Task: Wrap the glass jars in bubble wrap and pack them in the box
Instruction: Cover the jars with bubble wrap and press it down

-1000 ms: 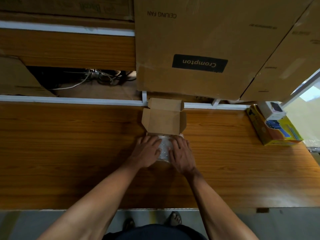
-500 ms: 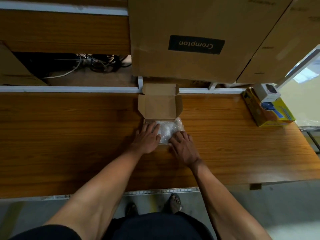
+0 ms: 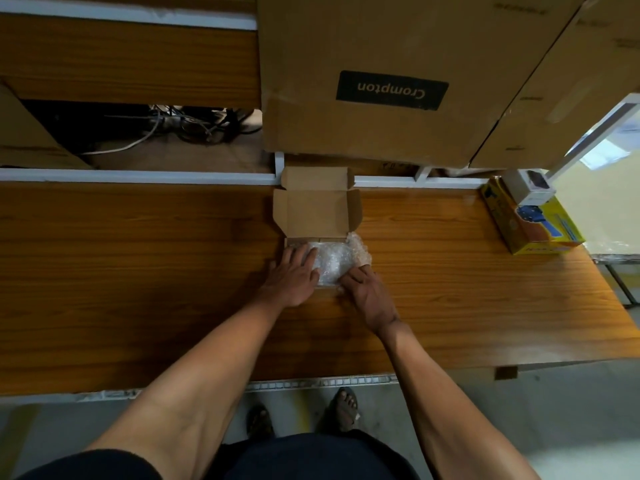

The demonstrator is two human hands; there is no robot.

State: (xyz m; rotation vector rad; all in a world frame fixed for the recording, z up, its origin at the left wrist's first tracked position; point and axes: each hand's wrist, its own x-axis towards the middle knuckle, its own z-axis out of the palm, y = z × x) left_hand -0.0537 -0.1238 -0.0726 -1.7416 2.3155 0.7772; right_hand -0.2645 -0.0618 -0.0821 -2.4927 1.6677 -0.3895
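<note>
A small brown cardboard box (image 3: 313, 211) sits open on the wooden table, its lid standing up at the far side. A bundle of clear bubble wrap (image 3: 334, 261) fills the box's near part and spills over its right edge. The jars inside the wrap are hidden. My left hand (image 3: 294, 277) lies flat on the left side of the bundle, fingers spread. My right hand (image 3: 367, 292) presses on the bundle's near right corner with its fingertips.
Large cardboard cartons (image 3: 398, 81) stand right behind the box. A yellow box (image 3: 533, 226) with a small white box (image 3: 530, 188) on it lies at the table's far right. Cables (image 3: 180, 126) lie behind the table at the left. The table's near edge (image 3: 311, 379) is close to my body.
My right hand has drawn back from the top of the bundle to its near right corner, uncovering more bubble wrap. My left hand has stayed on the left side.
</note>
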